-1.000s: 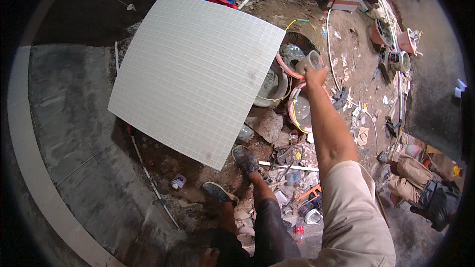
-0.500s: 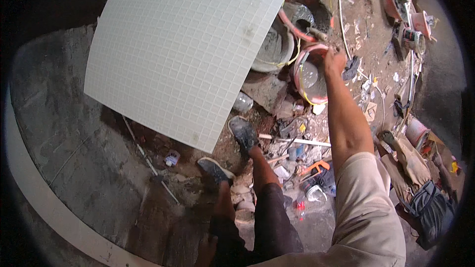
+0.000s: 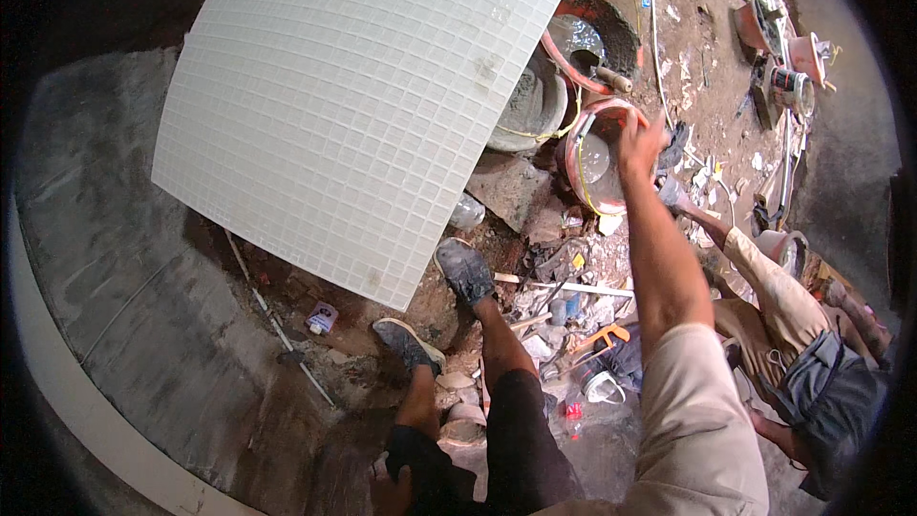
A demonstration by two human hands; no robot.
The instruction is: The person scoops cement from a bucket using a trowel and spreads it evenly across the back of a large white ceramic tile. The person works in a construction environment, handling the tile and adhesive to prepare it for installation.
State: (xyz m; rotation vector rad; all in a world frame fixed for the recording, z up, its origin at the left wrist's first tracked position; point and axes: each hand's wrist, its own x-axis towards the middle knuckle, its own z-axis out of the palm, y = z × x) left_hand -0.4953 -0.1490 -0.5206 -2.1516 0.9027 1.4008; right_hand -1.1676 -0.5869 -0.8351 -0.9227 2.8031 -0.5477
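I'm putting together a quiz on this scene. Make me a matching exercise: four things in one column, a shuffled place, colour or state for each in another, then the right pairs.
Things:
1. Panel
2. Right hand
3. Shoes
4. Rod right of the shoes

Descriptions:
A. Dark grey, on the person's feet
B. Broad and pale, with a grid of squares
C. Long, thin and white
D. At the rim of a pinkish-red bucket

Right pairs: 1-B, 2-D, 3-A, 4-C

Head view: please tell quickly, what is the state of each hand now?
Left hand: beside the dark shorts, low in view; open or closed cannot be told.
Right hand: at the reddish bucket; its grip cannot be told.
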